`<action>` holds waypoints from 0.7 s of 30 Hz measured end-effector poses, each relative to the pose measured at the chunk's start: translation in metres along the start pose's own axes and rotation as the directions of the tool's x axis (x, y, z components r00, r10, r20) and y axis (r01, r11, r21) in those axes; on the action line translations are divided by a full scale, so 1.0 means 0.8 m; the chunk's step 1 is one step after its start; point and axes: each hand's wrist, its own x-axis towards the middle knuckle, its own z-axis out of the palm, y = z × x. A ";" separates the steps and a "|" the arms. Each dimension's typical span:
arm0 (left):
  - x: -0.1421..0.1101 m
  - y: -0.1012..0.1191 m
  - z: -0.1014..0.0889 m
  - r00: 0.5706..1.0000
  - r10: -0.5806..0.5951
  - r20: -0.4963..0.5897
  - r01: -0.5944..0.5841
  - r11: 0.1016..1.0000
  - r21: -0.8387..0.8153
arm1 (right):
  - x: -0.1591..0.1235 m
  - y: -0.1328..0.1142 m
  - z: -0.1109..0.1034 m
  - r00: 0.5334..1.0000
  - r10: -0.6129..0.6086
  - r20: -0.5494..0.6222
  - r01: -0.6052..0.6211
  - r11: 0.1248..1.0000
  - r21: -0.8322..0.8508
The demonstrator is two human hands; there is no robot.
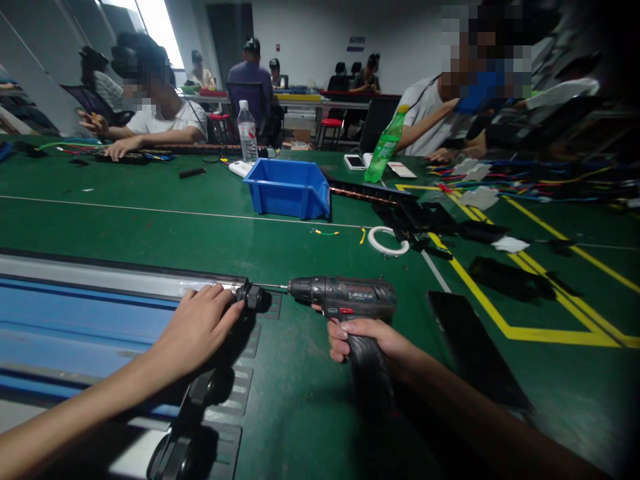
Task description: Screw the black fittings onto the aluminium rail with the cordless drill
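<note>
My right hand (360,337) is wrapped around the handle of a black cordless drill (350,297), with a finger by its trigger. The drill's long thin bit points left, its tip at the end of a long metal profile (125,273). My left hand (205,323) grips the end of that profile, fingers over the top and thumb toward a black cable gland (255,295). What lies under the fingers is hidden. Blue panels (85,320) run alongside the profile. More black cable glands (203,387) and slotted black plates (235,390) line this end.
A blue bin (287,190) stands ahead on the green table (165,230). A clear bottle (247,130), a green bottle (387,147), a white tape ring (389,241) and bundled wires (500,177) lie beyond. A dark flat panel (475,350) sits right. People sit across the table.
</note>
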 end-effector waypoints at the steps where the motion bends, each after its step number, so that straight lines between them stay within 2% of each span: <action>1: 0.000 0.000 0.000 1.000 -0.001 0.002 0.001 1.000 -0.003 | 0.000 0.000 0.001 1.000 -0.001 -0.004 0.001 1.000 0.002; 9: -0.001 -0.003 0.006 1.000 0.004 -0.002 -0.004 1.000 -0.010 | -0.002 -0.001 0.004 1.000 0.025 -0.011 -0.024 0.998 0.062; 21: -0.001 -0.008 0.016 0.998 0.021 -0.061 -0.022 1.000 -0.020 | -0.001 0.000 0.003 1.000 0.018 -0.013 -0.017 0.999 0.044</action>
